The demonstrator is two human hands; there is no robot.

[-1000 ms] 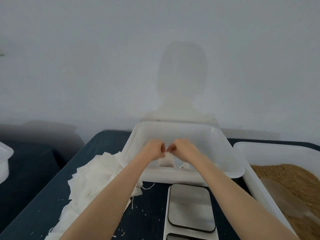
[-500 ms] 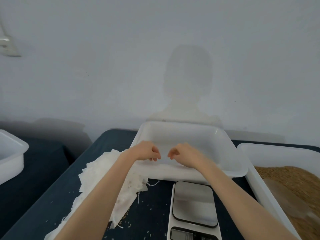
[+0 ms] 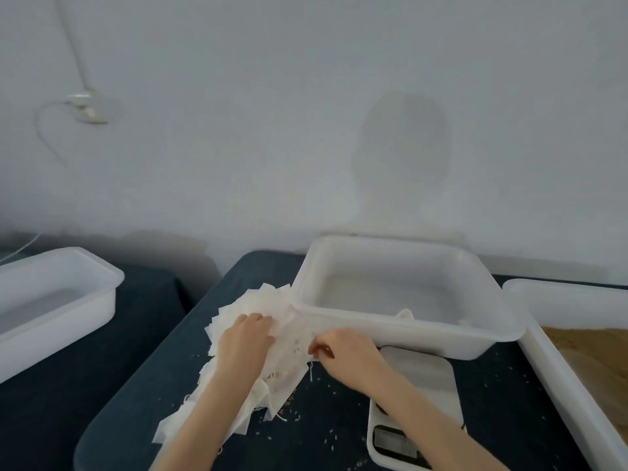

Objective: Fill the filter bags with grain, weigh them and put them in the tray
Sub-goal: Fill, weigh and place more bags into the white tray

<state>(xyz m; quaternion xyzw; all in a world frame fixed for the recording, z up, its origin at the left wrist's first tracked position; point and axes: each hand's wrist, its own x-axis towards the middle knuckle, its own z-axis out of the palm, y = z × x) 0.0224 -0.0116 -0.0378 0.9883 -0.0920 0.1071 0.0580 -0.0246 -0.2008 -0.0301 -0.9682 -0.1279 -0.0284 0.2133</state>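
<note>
A dark bench (image 3: 339, 436) is standing against a pale wall. We are laying our left hand (image 3: 246, 338) flat, fingers relaxed, on the filter bags (image 3: 258, 300) near its left edge. Our right hand (image 3: 343, 351) is pinching one bag's edge.

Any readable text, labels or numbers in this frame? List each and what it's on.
None readable.
Scale display: partly hidden by the right forearm, too blurred to read any digits.
Trays, filter bags, wall: no print or labels visible.

Loose heap of flat white filter bags (image 3: 258, 321) left of white tray (image 3: 489, 329) holding one filled bag (image 3: 404, 314), scale (image 3: 419, 375) in front, brown grain (image 3: 591, 341) in right bin (image 3: 557, 294).
</note>
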